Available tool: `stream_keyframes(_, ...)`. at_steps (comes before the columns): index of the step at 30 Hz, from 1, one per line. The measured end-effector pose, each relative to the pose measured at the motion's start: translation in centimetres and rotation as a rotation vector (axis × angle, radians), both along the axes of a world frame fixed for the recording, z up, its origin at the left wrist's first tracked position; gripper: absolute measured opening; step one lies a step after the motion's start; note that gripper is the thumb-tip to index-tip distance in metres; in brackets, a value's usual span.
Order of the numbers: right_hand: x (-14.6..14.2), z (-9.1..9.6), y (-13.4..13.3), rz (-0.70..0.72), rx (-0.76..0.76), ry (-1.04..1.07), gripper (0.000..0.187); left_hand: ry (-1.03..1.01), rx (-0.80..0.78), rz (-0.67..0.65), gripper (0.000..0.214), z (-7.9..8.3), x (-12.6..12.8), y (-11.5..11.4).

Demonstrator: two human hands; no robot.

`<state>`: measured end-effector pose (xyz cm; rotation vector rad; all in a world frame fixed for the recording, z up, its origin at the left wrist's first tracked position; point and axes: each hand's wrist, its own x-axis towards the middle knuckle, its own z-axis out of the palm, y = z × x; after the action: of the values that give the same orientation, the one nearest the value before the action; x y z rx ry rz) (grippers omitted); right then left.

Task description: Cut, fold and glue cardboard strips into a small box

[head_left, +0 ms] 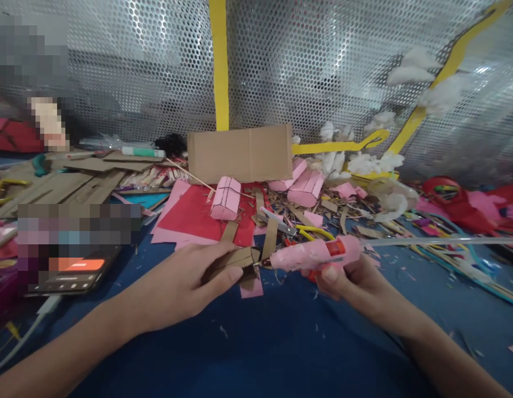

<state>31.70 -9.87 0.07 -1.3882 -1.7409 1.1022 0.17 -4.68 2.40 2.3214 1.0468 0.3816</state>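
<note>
My left hand (198,282) grips a small folded cardboard piece (234,262) between thumb and fingers, low over the blue table. In my right hand (351,282) is a pink hot glue gun (310,254), its nozzle pointing left at the end of the cardboard piece. Whether the tip touches the cardboard I cannot tell. A clear glue stick (426,241) sticks out of the gun's back. Under and behind my left hand lie a pink paper scrap (251,288) and cardboard strips (270,237). Scissors with yellow handles (310,231) rest just behind the glue gun.
Behind my hands are red paper (194,213), a pink paper-covered block (226,199) and a standing cardboard panel (240,153). Cardboard sheets (53,193) and a charging phone (82,271) lie left. Cardboard scraps, white fluff (375,163) and a red bag-like item (455,199) spread right.
</note>
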Motion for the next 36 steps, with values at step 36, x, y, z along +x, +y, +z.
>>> stream_keyframes(36, -0.25, -0.08, 0.08, 0.032, 0.047, 0.058, 0.053, -0.022, -0.039, 0.044, 0.040, -0.43, 0.33, -0.17)
